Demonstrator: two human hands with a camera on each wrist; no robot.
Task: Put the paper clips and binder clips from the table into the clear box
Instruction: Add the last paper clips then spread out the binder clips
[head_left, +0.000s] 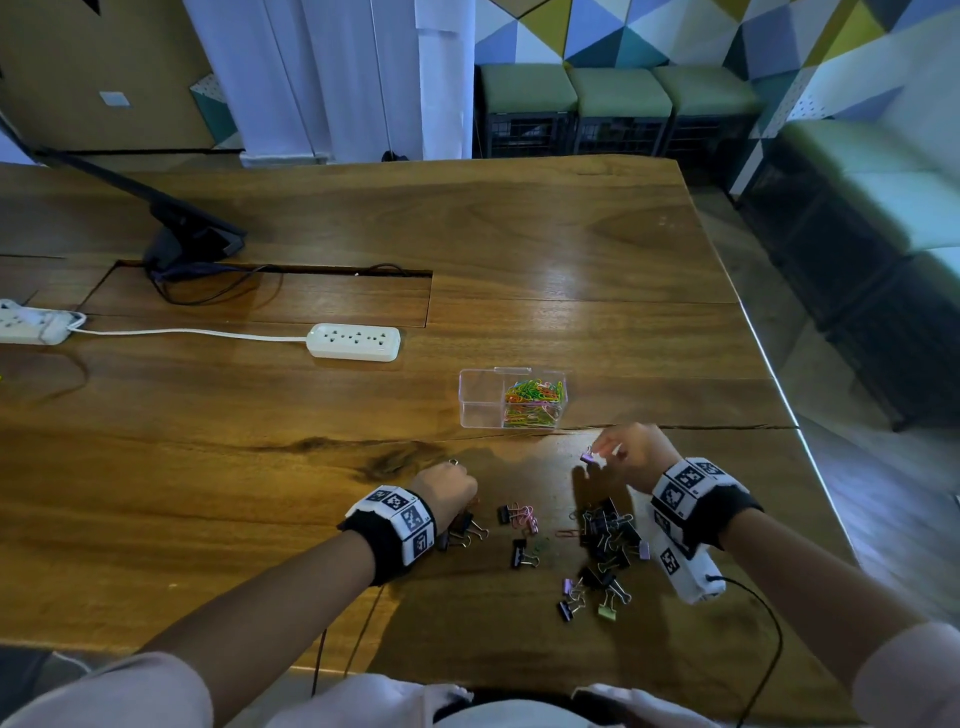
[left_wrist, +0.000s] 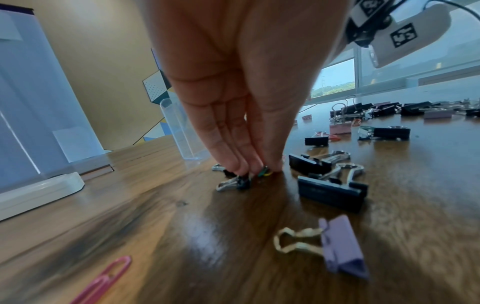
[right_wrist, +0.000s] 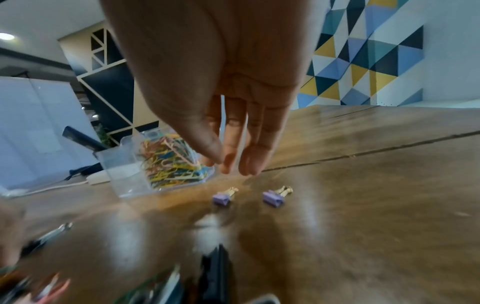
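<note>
Table (head_left: 519, 249): wooden, with everything below resting on it.
Power strip (head_left: 354, 341): white, lay far left of the work area, well apart from the clips.
Left hand (head_left: 447, 486): knuckles up, fingertips down on the wood. In the left wrist view the fingers (left_wrist: 228, 144) were pressed tight together against the thumb, pinching green and yellow paper clips (left_wrist: 265, 172) right at the surface.
Small black binder clip (left_wrist: 235, 183): lay on the table, touching those same fingertips. Whether it was also gripped could not be told.
Pink paper clip (left_wrist: 103, 281): lay loose on the table near the left wrist.
Loose binder clips (head_left: 608, 530): mostly black, a few pink, purple and green, scattered between the two wrists, with the thickest heap under the right wrist.
Clear box (head_left: 480, 397): stood open beyond the hands in two compartments. Its right one held a mass of coloured paper clips (head_left: 534, 397), and no clips showed in its left one.
Right hand (head_left: 636, 452): raised just in front of the box. In the right wrist view its fingers (right_wrist: 233, 144) pointed down, straight and slightly spread, with nothing between them.
Purple binder clip (head_left: 587, 457): just beside the right fingertips in the head view — contact could not be told.
</note>
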